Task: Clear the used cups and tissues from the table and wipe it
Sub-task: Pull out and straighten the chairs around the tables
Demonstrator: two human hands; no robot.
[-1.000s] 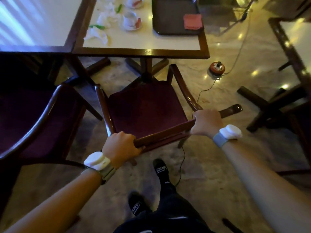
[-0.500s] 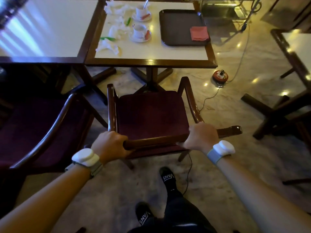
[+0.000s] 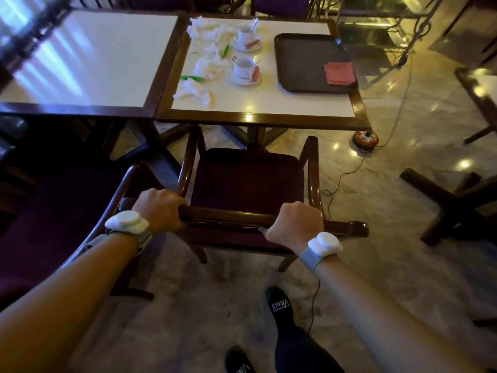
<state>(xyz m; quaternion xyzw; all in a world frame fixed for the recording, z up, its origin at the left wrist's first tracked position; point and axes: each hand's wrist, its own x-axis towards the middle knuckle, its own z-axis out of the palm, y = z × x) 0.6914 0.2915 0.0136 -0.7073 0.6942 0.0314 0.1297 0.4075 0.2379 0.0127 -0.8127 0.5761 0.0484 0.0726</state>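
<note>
My left hand (image 3: 160,208) and my right hand (image 3: 295,224) both grip the top rail of a wooden chair (image 3: 247,184) with a dark purple seat, standing before the white-topped table (image 3: 269,106). On the table stand two white cups on saucers, a near cup (image 3: 243,68) and a far cup (image 3: 246,33) with a spoon in it. Crumpled white tissues (image 3: 193,90) and green wrappers lie to their left. A dark tray (image 3: 304,63) on the right side carries a folded pink cloth (image 3: 339,73).
A second white table (image 3: 88,63) adjoins on the left, with another purple chair (image 3: 61,211) before it. A red floor socket (image 3: 365,138) and its cable lie on the marble floor to the right. A metal trolley (image 3: 376,22) stands behind the table; a table base (image 3: 443,197) at right.
The chair has swung round from a tilted angle to face the table squarely, both hands still gripping its top rail. The view has risen, showing more of the table.
</note>
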